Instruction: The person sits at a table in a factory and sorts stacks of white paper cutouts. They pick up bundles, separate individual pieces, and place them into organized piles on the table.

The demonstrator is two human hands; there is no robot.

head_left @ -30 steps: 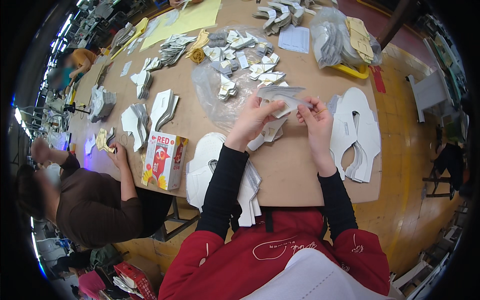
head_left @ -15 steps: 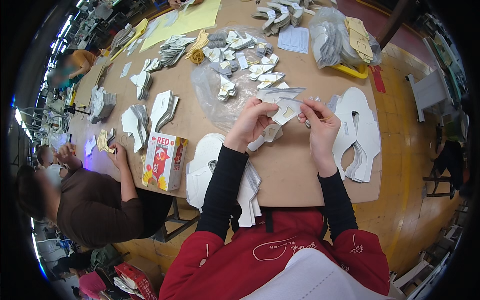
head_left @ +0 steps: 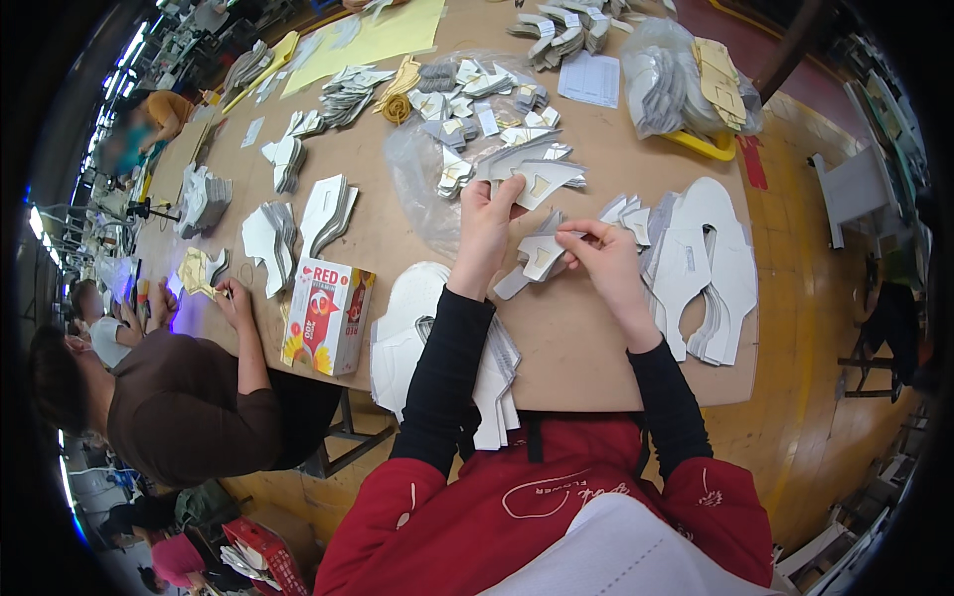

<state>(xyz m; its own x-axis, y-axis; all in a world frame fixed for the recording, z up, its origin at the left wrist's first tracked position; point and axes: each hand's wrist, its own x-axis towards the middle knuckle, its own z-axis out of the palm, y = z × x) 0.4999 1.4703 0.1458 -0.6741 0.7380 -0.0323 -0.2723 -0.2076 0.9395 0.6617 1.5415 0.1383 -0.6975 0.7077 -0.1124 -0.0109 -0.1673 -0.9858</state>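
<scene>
Grey and white pieces (head_left: 554,178), tan tabletop (head_left: 581,348), black sleeves (head_left: 438,368), red garment (head_left: 422,536) — white-printed, yellow tray (head_left: 708,147)

Both forearms (head_left: 444,372), in snug black fabric sleeves (head_left: 672,402), stretch from near to far. The bare left hand (head_left: 485,223) reaches farther, gripping, its thumb over bent fingers; the bare right hand (head_left: 608,262) is nearer, angled leftward, thumb and forefinger close together.

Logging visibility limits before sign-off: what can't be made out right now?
All in the head view:
Held pieces: gripped edge covered by the left hand.
Right hand: its own fingers hide whether it pinches the small stack.
Large white pieces: partly behind the left sleeve.
Paper sheet: print too small.
</scene>
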